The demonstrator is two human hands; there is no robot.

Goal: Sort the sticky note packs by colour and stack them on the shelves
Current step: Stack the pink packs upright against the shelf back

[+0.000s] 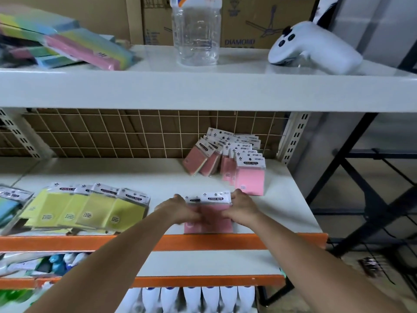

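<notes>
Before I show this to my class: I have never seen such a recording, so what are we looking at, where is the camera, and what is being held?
No machine here: the one picture comes from a camera on a person's head, looking down at their arms. The left hand and right hand together grip some pink packs of sticky notes at the front of the middle shelf. Yellow packs lie in a row to the left; more pink packs lean at the back. On the shelf above stand a clear bottle and a white controller.

Both forearms extended forward toward twelve o'clock, converging. The left hand (180, 211) lay palm down, fingers curled inward toward three o'clock in a grip. The right hand (240, 207) mirrored it, fingers curled toward nine o'clock, likewise gripping.
</notes>
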